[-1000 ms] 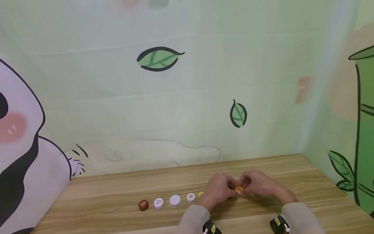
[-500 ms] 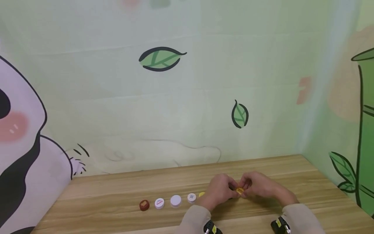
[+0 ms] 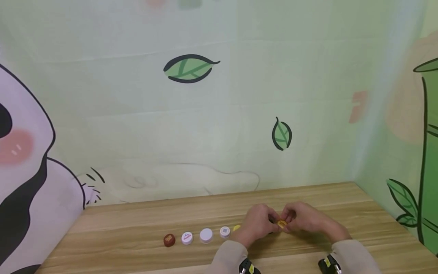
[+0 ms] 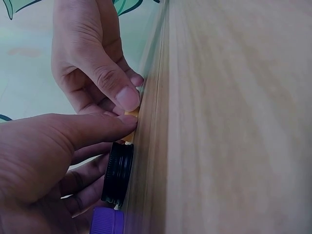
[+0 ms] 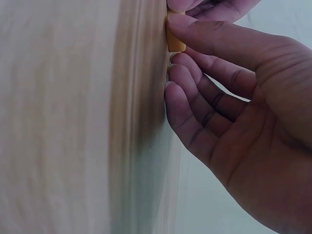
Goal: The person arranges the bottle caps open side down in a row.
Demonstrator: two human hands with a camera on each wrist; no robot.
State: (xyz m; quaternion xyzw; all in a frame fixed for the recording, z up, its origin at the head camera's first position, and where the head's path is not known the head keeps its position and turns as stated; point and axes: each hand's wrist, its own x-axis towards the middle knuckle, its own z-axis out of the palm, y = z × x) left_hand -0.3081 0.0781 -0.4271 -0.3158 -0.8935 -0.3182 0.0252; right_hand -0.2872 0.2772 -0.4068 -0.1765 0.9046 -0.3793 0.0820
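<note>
An orange-yellow bottle cap [image 3: 281, 223] sits on the table at the right end of a row of caps. From its left side my left hand [image 3: 257, 223] pinches it, the thumb against its side. On the other side my right hand [image 3: 302, 217] pinches the same cap between thumb and fingers. Just under the left fingers, in the left wrist view, stands a black ridged cap [image 4: 118, 173], with a purple cap [image 4: 107, 221] beside it. The left hand hides the purple cap in the head view and covers part of a yellow cap [image 3: 237, 228].
Leftward along the row lie a dark red cap [image 3: 169, 240], a white cap with a printed logo [image 3: 187, 238], a plain white cap [image 3: 206, 235] and a white cap with a grey square [image 3: 224, 231]. A printed cloth wall [image 3: 219, 144] borders the wooden table [image 3: 137, 219].
</note>
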